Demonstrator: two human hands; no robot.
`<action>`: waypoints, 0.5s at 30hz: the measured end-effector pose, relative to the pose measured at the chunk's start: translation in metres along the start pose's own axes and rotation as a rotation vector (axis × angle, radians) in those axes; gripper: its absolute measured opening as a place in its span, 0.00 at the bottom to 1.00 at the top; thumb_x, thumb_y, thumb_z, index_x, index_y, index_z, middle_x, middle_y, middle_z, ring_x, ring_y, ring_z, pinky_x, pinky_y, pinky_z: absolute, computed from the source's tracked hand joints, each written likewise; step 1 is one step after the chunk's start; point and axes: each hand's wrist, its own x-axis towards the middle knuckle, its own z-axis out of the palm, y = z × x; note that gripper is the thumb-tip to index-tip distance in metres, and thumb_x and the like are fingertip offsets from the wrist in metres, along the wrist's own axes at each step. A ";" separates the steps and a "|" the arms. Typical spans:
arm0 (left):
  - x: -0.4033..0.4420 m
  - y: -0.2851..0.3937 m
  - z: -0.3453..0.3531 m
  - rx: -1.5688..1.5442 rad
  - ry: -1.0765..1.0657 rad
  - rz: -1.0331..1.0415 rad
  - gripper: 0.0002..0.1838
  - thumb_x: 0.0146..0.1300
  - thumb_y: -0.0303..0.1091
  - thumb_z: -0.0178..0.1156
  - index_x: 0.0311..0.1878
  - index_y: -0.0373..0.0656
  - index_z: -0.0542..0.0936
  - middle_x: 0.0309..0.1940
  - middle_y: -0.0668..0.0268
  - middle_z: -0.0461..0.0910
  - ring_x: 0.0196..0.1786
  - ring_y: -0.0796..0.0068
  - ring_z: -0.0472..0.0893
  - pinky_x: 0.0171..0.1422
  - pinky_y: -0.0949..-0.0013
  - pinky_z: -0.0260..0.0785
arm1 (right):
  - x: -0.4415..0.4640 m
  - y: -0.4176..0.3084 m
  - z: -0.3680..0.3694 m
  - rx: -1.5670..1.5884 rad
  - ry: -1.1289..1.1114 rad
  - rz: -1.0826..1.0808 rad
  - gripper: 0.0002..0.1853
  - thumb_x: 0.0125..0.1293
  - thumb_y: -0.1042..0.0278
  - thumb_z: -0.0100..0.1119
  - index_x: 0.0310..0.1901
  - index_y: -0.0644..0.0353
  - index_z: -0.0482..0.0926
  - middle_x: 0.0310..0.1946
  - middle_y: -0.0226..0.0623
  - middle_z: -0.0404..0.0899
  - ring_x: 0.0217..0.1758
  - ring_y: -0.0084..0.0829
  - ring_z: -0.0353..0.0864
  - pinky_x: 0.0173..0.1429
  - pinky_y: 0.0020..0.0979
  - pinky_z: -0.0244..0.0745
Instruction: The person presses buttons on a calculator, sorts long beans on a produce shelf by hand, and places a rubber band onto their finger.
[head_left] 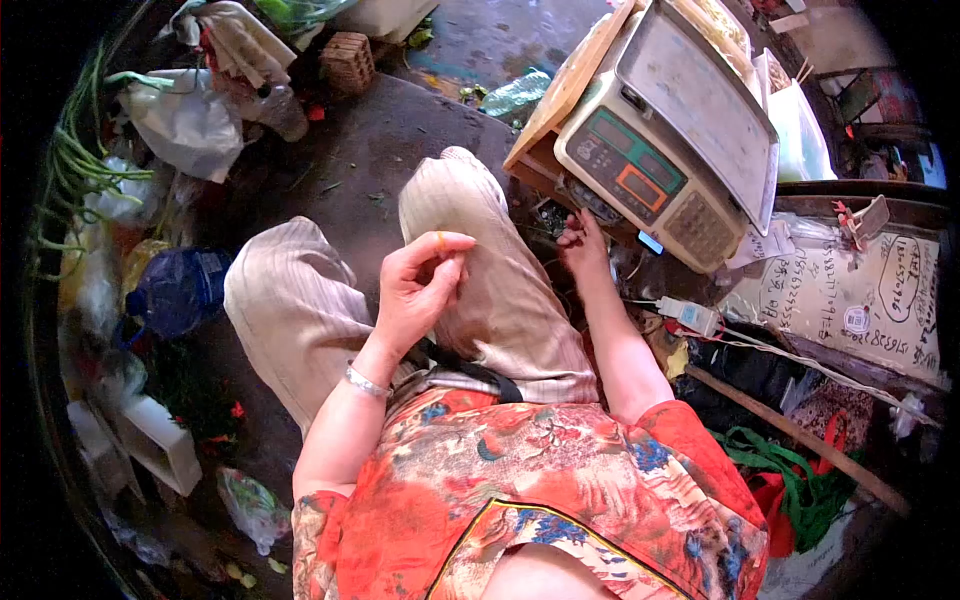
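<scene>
My left hand (425,280) is over my thigh in striped beige trousers (490,290). Its fingers are curled in toward the thumb, with a ring on one finger and a bracelet (367,380) at the wrist. Nothing shows in its grasp. To the right of my knee, my right hand (583,243) reaches low beside the digital scale (640,165). Its fingers are slightly bent and apart, close to a small dark item (550,217) in shadow. No held object is visible there. The scale has a metal pan (700,110) and a keypad.
A wooden board (560,100) stands beside the scale. Handwritten cardboard (850,300), a power strip (688,317) and a wooden stick (790,430) lie to the right. At left are plastic bags (185,125), a blue jug (180,290) and a white foam box (160,445). A brick (347,63) sits ahead.
</scene>
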 end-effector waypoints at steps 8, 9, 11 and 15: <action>0.000 0.002 0.000 -0.032 0.001 0.002 0.09 0.68 0.26 0.54 0.48 0.40 0.80 0.26 0.73 0.76 0.21 0.90 0.70 0.24 0.84 0.61 | -0.007 -0.012 0.015 0.100 0.100 0.025 0.11 0.67 0.64 0.57 0.32 0.60 0.69 0.26 0.34 0.70 0.22 0.25 0.60 0.27 0.31 0.60; 0.000 0.003 0.001 -0.042 -0.012 0.007 0.09 0.68 0.26 0.54 0.48 0.40 0.80 0.26 0.73 0.76 0.21 0.90 0.70 0.24 0.84 0.61 | -0.005 -0.015 0.014 0.117 0.105 0.080 0.10 0.67 0.66 0.56 0.32 0.60 0.69 0.26 0.34 0.70 0.22 0.26 0.60 0.27 0.31 0.59; -0.001 0.006 0.001 -0.049 -0.006 -0.007 0.09 0.68 0.26 0.53 0.49 0.40 0.80 0.25 0.73 0.76 0.21 0.90 0.70 0.24 0.84 0.61 | -0.001 -0.018 0.008 0.128 0.074 0.097 0.08 0.66 0.69 0.55 0.32 0.61 0.70 0.26 0.34 0.69 0.22 0.25 0.61 0.27 0.31 0.59; -0.002 0.005 -0.003 -0.038 -0.001 0.012 0.09 0.68 0.27 0.54 0.48 0.40 0.79 0.26 0.73 0.76 0.21 0.89 0.70 0.24 0.84 0.61 | -0.048 -0.023 0.026 0.064 0.034 0.056 0.04 0.61 0.73 0.54 0.30 0.60 0.71 0.27 0.36 0.74 0.21 0.25 0.65 0.27 0.27 0.61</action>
